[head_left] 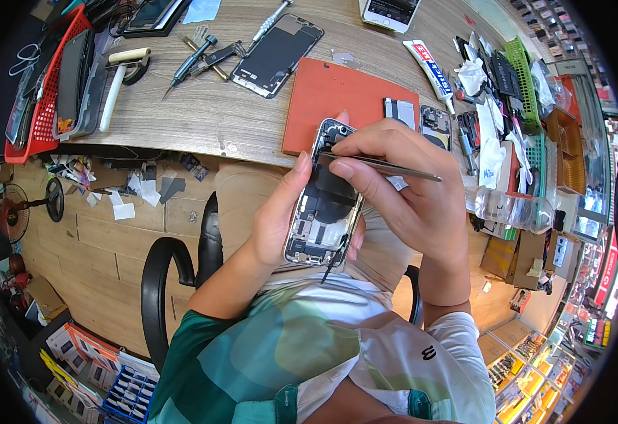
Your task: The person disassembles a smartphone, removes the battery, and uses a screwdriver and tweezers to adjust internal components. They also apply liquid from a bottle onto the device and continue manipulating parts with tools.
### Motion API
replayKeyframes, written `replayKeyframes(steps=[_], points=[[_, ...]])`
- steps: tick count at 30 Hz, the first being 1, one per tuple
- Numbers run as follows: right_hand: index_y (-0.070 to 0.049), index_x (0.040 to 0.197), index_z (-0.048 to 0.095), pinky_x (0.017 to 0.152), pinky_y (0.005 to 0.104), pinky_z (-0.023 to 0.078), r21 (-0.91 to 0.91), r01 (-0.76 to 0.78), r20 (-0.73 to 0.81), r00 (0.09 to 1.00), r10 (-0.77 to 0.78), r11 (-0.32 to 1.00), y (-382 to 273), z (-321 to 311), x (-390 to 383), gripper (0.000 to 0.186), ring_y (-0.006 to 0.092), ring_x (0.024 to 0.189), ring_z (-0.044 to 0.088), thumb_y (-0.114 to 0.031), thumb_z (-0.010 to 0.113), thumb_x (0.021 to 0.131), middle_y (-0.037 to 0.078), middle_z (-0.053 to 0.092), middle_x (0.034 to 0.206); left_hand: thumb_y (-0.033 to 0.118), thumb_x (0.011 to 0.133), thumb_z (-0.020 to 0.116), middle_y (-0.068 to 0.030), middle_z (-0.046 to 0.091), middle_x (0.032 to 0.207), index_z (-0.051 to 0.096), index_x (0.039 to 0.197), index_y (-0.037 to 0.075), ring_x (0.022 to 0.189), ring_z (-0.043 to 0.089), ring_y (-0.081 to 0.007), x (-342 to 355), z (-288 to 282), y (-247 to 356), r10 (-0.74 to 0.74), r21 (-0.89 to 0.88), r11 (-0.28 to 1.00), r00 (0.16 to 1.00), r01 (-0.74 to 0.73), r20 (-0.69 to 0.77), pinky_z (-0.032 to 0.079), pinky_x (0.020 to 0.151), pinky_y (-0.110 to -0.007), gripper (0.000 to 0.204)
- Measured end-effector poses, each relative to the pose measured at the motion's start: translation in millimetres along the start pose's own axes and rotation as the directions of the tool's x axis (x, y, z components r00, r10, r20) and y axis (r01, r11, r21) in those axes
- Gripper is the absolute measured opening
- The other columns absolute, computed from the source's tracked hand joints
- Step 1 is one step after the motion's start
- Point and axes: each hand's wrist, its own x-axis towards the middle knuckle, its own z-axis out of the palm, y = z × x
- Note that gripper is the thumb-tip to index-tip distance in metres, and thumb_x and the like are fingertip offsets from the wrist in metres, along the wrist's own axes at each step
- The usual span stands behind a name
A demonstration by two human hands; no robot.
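Observation:
An opened smartphone with its inner parts bare is in my left hand, tilted over my lap at the table's front edge. My left thumb presses along its left side and fingertips show at its right edge. My right hand pinches a pair of metal tweezers between thumb and fingers. Their tip is over the upper part of the phone, but what it touches is too small to make out. A thin dark strip sticks out below the phone's lower end.
Beyond the phone, a red-orange pad bears a small metal part. A detached phone screen, a screwdriver and a roller lie farther left. On the right are a glue tube and a green basket.

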Motion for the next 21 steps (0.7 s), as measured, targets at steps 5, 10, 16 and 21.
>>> replayKeyframes(steps=[5, 10, 16, 21], points=[[0.003, 0.106, 0.078, 0.080, 0.0313, 0.058, 0.028, 0.009, -0.022, 1.000, -0.008, 1.000, -0.8, -2.5, 0.3, 0.018, 0.0207, 0.090, 0.073, -0.003, 0.083, 0.090, 0.012, 0.077, 0.100, 0.059, 0.115, 0.032, -0.0221, 0.066, 0.114, 0.006, 0.175, 0.026, 0.077, 0.072, -0.0337, -0.9, -3.1, -0.1, -0.018, 0.020, 1.000, 1.000, 0.018, 0.013, 0.062, 0.067, -0.044, 0.073], [0.003, 0.106, 0.078, 0.080, 0.0313, 0.058, 0.022, 0.013, -0.004, 1.000, -0.013, 1.000, 0.2, -3.5, -0.8, 0.018, 0.0209, 0.091, 0.074, -0.004, 0.084, 0.091, 0.013, 0.078, 0.101, 0.058, 0.116, 0.031, -0.0224, 0.067, 0.111, 0.006, 0.175, 0.026, 0.077, 0.072, -0.0333, -1.1, -2.3, -0.5, -0.020, -0.002, 1.000, 1.000, 0.020, -0.009, 0.062, 0.067, -0.044, 0.072], [0.002, 0.106, 0.078, 0.079, 0.0315, 0.058, -0.004, 0.031, -0.008, 0.999, -0.031, 1.000, 1.4, -2.2, 0.6, 0.019, 0.0219, 0.090, 0.074, -0.006, 0.084, 0.091, 0.012, 0.078, 0.101, 0.057, 0.116, 0.030, -0.0219, 0.066, 0.113, 0.006, 0.175, 0.025, 0.077, 0.072, -0.0333, -1.1, -4.5, -1.7, -0.027, -0.036, 0.999, 1.000, 0.027, -0.009, 0.063, 0.067, -0.044, 0.071], [0.002, 0.106, 0.078, 0.079, 0.0316, 0.057, 0.006, 0.034, -0.013, 0.999, -0.034, 0.999, 0.6, -1.5, 0.7, 0.019, 0.0220, 0.090, 0.074, -0.006, 0.085, 0.091, 0.013, 0.078, 0.101, 0.056, 0.116, 0.031, -0.0212, 0.065, 0.115, 0.006, 0.175, 0.026, 0.078, 0.072, -0.0337, -1.2, -4.4, -1.6, -0.021, -0.039, 0.999, 1.000, 0.021, -0.003, 0.064, 0.068, -0.044, 0.070]])
